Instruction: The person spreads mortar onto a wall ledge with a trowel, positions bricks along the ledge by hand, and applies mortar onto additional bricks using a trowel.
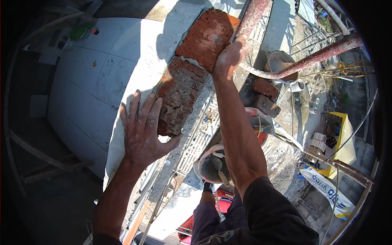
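Two bricks lie end to end along the top of a narrow wall. The nearer brick (182,90) is dark and coated with grey mortar; the farther brick (206,36) is brighter orange-red. My left hand (143,132) is open, its fingers spread along the left side of the nearer brick and its thumb apart by the near end. Against the right side of the farther brick rests my right hand (229,59), close to a mortar-stained scaffold pipe (254,18). Most of its fingers are hidden, so I cannot tell what they hold.
Below on the right hangs or stands a bucket of grey mortar (212,165). Loose bricks (265,90) lie near another bucket (278,63). A second stained pipe (318,56) crosses at right. Pale panels (90,81) lie left of the wall.
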`<state>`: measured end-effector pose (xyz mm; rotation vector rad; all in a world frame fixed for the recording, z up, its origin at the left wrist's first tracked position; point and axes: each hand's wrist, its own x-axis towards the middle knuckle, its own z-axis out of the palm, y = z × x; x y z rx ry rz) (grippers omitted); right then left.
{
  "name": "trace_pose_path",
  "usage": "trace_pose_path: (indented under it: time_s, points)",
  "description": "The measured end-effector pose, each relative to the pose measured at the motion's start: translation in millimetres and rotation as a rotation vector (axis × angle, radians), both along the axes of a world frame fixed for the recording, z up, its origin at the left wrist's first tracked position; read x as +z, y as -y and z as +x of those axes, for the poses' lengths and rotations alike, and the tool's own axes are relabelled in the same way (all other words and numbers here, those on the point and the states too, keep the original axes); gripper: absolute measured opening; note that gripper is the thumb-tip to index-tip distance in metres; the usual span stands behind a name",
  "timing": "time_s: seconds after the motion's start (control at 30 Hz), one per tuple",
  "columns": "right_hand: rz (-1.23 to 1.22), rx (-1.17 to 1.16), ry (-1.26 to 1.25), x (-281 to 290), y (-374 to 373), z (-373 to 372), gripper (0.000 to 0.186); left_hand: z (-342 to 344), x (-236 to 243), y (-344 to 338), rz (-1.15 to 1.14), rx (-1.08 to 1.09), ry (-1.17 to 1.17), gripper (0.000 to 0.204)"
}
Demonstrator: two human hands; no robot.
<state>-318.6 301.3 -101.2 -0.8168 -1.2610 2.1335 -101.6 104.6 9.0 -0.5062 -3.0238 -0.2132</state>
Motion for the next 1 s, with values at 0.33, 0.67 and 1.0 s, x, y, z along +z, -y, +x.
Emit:
trace_pose_path:
  time_s: [0.33, 0.67, 1.0]
  points:
    - [0.067, 0.127, 0.024, 27.2, 2.4, 16.5, 0.063, -3.1, 0.4, -3.3, 0.008, -0.051, -0.045, 0.100]
    - [-0.099, 0.147, 0.013, 5.7, 3.6, 36.7, 0.051, -4.8, 4.2, -8.6, 0.015, -0.037, 0.012, 0.098]
    - [0.267, 0.178, -0.035, 26.0, 22.0, 94.7, 0.037, -5.4, 9.9, -5.9, -0.026, -0.058, -0.051, 0.101]
